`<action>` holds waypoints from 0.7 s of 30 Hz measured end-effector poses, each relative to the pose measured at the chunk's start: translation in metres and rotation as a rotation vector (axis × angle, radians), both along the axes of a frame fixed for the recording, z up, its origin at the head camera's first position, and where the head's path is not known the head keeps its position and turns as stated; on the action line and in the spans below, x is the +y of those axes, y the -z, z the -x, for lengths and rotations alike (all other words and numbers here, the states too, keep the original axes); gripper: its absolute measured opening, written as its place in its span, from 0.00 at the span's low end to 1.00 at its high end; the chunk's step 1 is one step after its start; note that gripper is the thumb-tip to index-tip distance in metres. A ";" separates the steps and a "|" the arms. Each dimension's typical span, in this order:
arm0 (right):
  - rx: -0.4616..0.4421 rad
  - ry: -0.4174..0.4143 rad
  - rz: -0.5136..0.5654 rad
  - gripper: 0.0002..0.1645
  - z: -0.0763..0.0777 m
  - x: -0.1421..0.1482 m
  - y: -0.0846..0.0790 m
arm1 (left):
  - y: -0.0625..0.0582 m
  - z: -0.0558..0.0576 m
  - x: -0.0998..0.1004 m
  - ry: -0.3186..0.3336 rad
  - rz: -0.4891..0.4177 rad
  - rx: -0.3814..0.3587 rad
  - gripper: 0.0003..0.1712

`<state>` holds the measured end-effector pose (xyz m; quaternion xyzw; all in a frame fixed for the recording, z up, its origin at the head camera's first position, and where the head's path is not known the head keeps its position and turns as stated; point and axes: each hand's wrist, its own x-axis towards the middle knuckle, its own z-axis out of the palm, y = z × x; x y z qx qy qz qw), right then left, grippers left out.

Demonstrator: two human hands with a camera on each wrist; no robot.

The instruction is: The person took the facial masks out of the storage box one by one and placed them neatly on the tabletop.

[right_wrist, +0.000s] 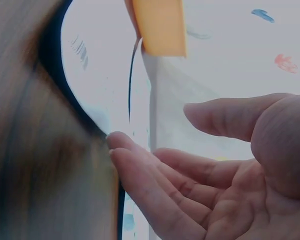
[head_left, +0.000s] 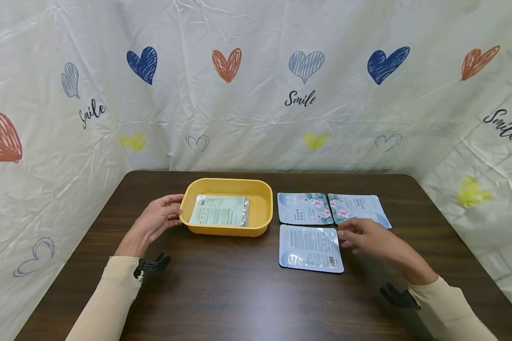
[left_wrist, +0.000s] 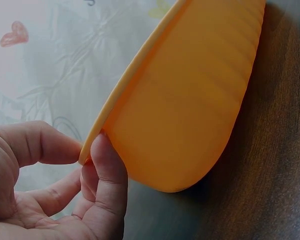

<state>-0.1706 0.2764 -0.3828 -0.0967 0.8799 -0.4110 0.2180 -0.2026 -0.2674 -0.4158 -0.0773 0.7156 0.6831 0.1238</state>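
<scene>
My left hand [head_left: 159,219] pinches the rim of a yellow plastic basket [head_left: 261,207] at its left end, thumb and fingers on either side of the edge in the left wrist view. Inside the basket lies a pale green sachet [head_left: 219,210], with a silvery sachet edge showing beneath it. My right hand [head_left: 375,241] is over the right edge of a light blue sachet [head_left: 310,247] lying printed-text side up. In the right wrist view its fingers are relaxed, thumb apart, with nothing between them.
Behind that sachet lie two blue sachets with pink flowers, a left one [head_left: 304,208] and a right one [head_left: 362,208]. The dark wooden table [head_left: 222,284] ends at a white cloth [head_left: 256,142] printed with hearts, which also hangs at both sides.
</scene>
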 end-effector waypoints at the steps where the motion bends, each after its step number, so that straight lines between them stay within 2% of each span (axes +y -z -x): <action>1: 0.009 -0.001 0.004 0.29 0.001 -0.001 -0.001 | 0.000 0.000 0.000 0.000 0.001 0.000 0.33; 9: 0.040 0.003 0.088 0.28 0.015 -0.009 -0.004 | 0.000 0.001 0.000 -0.004 -0.006 0.000 0.32; 17: 0.003 0.027 0.227 0.29 0.027 -0.023 -0.008 | 0.001 0.000 0.000 -0.009 0.003 0.002 0.32; 21: -0.002 0.017 0.259 0.30 0.030 -0.033 -0.012 | 0.002 0.000 0.000 -0.009 0.005 0.001 0.33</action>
